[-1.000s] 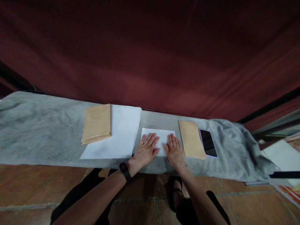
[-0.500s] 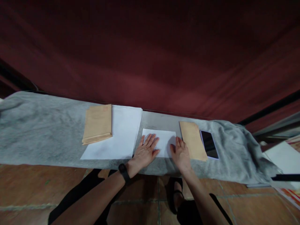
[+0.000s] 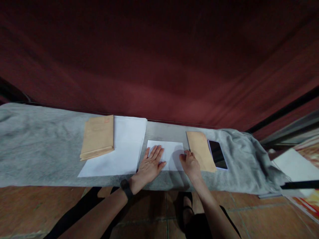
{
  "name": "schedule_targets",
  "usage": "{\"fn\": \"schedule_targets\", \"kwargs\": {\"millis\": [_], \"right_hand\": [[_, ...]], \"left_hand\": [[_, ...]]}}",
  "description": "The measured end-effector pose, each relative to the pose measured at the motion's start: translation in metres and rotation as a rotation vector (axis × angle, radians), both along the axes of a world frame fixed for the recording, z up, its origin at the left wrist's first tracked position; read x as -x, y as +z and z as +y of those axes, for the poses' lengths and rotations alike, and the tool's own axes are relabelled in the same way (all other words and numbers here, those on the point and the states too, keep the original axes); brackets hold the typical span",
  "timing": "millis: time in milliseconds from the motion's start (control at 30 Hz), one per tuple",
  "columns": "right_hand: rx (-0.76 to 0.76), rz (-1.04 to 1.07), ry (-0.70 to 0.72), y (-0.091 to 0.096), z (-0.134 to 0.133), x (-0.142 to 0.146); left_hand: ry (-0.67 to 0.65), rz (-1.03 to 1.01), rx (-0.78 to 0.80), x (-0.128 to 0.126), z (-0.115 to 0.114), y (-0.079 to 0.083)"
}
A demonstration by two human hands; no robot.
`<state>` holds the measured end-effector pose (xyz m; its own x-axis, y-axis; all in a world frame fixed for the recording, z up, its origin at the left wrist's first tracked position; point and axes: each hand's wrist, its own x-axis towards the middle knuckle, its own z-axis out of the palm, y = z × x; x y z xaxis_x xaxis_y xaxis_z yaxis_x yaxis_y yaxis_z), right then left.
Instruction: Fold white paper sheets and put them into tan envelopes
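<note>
A small white sheet of paper (image 3: 173, 151), perhaps folded, lies flat in front of me. My left hand (image 3: 151, 164) rests on its left part, palm down with fingers spread. At its right edge is my right hand (image 3: 191, 163), with fingers curled in and the thumb touching the paper; I see nothing held in it. A brown envelope (image 3: 200, 149) lies just right of that hand. Left of my left hand is a stack of larger white paper (image 3: 129, 142), with a pile of brown envelopes (image 3: 98, 134) on its left part.
A phone (image 3: 217, 154) lies beside the single envelope, close against its right edge. Grey cloth (image 3: 45, 142) covers the narrow bench. Behind it rises a dark red panel (image 3: 159, 73). Printed sheets (image 3: 299, 166) are at the far right, and tiled floor (image 3: 139, 212) lies below.
My right hand's fingers have curled in from a straighter pose at the paper's right edge. My left hand stays flat on the sheet. The whole view has shifted slightly.
</note>
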<state>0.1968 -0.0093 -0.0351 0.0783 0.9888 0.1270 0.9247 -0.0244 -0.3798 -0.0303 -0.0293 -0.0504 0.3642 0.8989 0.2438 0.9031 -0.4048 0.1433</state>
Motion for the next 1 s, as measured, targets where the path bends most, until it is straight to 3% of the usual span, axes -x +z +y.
{"fn": "schedule_targets", "kwargs": {"millis": [300, 567, 767, 867, 933, 1000], "right_hand": [[0.024, 0.183, -0.007, 0.004, 0.012, -0.012], [0.059, 0.266, -0.038, 0.008, 0.003, -0.009], [0.047, 0.437, 0.021, 0.016, 0.012, -0.005], [-0.077, 0.524, 0.005, 0.033, 0.013, -0.006], [-0.291, 0.565, -0.033, 0.045, 0.009, -0.007], [-0.497, 0.517, 0.017, 0.054, 0.003, -0.008]], "left_hand": [[0.039, -0.029, 0.001, 0.002, 0.002, 0.003], [0.039, -0.024, -0.034, 0.002, 0.002, -0.002], [0.030, -0.101, -0.026, 0.002, 0.005, 0.000], [0.062, -0.243, -0.023, 0.004, 0.011, 0.014], [0.100, -0.380, -0.059, 0.007, 0.016, 0.025], [0.125, -0.524, -0.101, 0.011, 0.020, 0.036]]}}
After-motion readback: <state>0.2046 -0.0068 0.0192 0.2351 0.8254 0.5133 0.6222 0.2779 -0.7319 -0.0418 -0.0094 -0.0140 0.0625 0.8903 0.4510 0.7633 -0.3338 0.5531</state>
